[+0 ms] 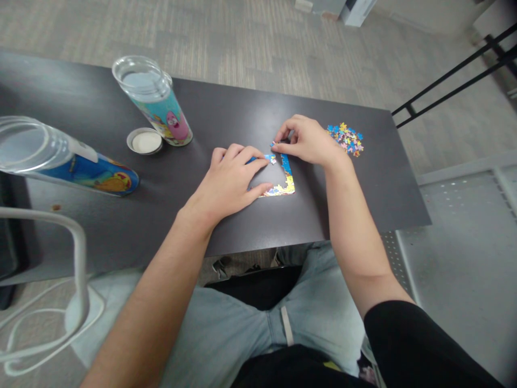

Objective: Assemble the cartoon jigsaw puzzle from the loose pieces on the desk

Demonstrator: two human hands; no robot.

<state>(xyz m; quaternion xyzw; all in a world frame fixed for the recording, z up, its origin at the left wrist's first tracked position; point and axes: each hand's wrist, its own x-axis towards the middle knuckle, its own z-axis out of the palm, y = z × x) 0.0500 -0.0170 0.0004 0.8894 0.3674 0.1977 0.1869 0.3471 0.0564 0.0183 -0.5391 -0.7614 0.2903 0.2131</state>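
Note:
A partly joined jigsaw puzzle (288, 177) lies flat on the dark table, its border pieces framing a bare middle. My left hand (234, 180) rests over its left side with fingers spread, thumb and fingertips touching the pieces and hiding part of the frame. Just beyond the puzzle's top right corner, my right hand (302, 139) pinches a small jigsaw piece (273, 144) between thumb and fingers. A pile of loose jigsaw pieces (347, 139) in blue, yellow and pink sits to the right, behind my right wrist.
Two clear-topped cylindrical canisters with cartoon prints, one teal (163, 108) and one blue (97, 167), stand at the left. Beside the teal one is a round white lid (145, 141). A white curved tube (81, 269) rises at the lower left. The table (375, 199) ends at the right.

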